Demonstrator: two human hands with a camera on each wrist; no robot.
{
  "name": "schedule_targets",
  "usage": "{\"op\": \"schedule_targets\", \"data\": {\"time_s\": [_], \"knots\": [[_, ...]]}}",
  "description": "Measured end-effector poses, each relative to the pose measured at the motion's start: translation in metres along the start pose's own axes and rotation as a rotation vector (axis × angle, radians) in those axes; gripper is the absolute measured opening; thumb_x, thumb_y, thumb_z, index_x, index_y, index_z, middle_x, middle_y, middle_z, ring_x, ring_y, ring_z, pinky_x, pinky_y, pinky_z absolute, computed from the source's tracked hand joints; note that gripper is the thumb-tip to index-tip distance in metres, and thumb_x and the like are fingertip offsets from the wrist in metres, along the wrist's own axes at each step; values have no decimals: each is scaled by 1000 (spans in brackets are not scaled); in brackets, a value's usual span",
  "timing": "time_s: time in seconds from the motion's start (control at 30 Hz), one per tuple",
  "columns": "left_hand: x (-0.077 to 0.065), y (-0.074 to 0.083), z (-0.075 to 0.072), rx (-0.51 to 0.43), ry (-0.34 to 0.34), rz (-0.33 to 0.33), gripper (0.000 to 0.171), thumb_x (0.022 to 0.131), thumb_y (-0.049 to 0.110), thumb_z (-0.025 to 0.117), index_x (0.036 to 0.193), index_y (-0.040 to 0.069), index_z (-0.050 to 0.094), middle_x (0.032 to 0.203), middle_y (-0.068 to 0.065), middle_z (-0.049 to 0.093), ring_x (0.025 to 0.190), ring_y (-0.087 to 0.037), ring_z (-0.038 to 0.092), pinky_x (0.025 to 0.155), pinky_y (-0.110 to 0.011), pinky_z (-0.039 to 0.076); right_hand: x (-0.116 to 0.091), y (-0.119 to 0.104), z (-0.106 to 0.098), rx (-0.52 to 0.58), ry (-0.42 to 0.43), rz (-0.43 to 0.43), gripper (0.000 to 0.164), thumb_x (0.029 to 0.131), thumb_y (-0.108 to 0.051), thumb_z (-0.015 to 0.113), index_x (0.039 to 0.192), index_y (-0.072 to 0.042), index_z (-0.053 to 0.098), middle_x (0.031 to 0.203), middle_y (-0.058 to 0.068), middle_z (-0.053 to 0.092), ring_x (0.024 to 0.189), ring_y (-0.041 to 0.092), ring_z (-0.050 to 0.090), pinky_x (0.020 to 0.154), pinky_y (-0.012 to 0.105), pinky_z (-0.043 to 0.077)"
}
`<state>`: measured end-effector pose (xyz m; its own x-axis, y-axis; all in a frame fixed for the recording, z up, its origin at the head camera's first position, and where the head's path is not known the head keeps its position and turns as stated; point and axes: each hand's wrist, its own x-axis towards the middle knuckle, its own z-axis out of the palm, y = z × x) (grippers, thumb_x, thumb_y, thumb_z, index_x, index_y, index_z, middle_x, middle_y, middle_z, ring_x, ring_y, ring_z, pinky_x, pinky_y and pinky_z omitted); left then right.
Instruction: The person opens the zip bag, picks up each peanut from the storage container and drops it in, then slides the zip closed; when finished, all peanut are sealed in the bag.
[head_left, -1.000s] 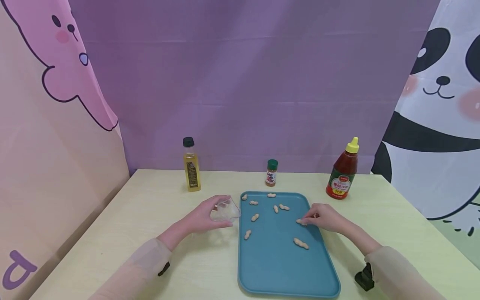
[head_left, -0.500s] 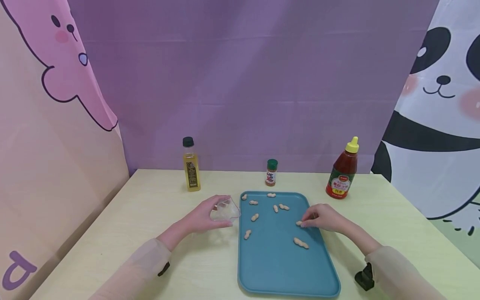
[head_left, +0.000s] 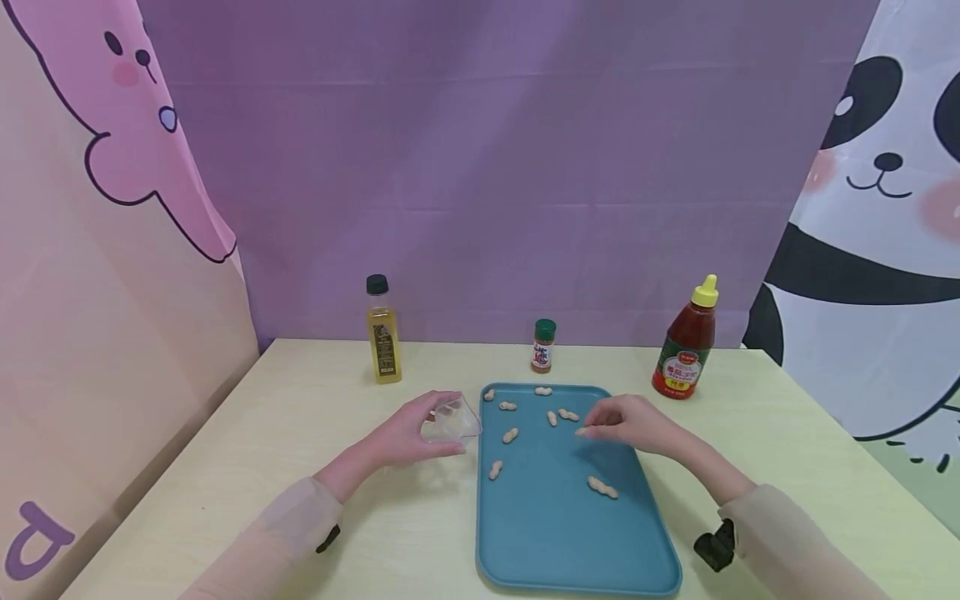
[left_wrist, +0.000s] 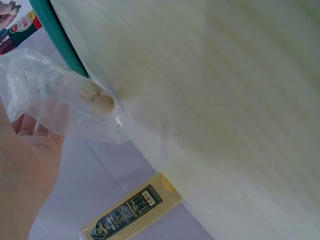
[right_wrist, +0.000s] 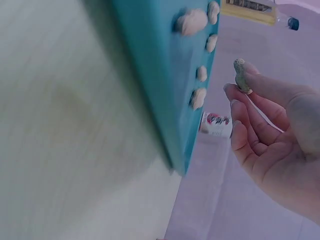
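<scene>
A clear plastic bag (head_left: 453, 423) is held open by my left hand (head_left: 408, 431), left of the tray, with fingers and thumb spread apart at its mouth. Through the bag's wall in the left wrist view, a tan peanut (left_wrist: 102, 104) shows near the bottom. My right hand (head_left: 636, 425) pinches another peanut (right_wrist: 241, 76) between thumb and fingertip, lifted above the right side of the blue tray (head_left: 577, 546). Several unshelled peanuts lie scattered on the tray, among them one peanut (head_left: 602, 487) nearer the front and one (head_left: 496, 470) by the left rim.
Behind the tray stands a small green-capped seasoning jar (head_left: 543, 346). An oil bottle (head_left: 384, 337) is at the back left of the pale table (head_left: 247, 467), a ketchup bottle (head_left: 684, 350) at the back right. A purple cloth (head_left: 480, 167) hangs behind.
The right hand has picked a peanut up off the tray's right side and moved it up and leftward. My left hand and the bag stay where they were.
</scene>
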<state>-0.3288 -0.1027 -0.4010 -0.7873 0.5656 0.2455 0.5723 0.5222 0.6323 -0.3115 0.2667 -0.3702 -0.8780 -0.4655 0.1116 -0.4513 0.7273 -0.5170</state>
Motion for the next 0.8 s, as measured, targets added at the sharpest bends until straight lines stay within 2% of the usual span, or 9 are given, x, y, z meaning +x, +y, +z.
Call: {"op": "schedule_targets", "data": {"time_s": [0.2,0.53,0.63,0.8], "knots": [[0,1,0,-8,-5,-3,79,77,46,74,141,15,39,134,2,51,120,-16,49,100,-37,44,9,-16,8,22,14,-24,33,86,-35,67,102,-7,69,91,-1,69,74,7,60,66,21,51],[-1,3,0,-5,-9,-15,78,77,46,74,141,16,39,134,2,51,121,-15,49,101,-36,43,30,-45,28,8,117,-119,23,85,-40,66,94,-19,70,81,-8,67,68,4,56,59,21,49],[0,3,0,-7,-9,-7,78,77,45,74,141,15,39,133,2,51,120,-16,49,101,-36,44,36,-55,32,26,119,-132,23,85,-40,66,93,-19,70,81,-7,67,66,7,55,58,22,48],[0,3,0,-4,-5,6,78,77,44,74,141,13,40,134,1,51,120,-16,49,100,-37,44,45,-73,38,87,106,-148,21,86,-35,66,96,-17,70,83,-1,69,71,18,62,61,23,50]]}}
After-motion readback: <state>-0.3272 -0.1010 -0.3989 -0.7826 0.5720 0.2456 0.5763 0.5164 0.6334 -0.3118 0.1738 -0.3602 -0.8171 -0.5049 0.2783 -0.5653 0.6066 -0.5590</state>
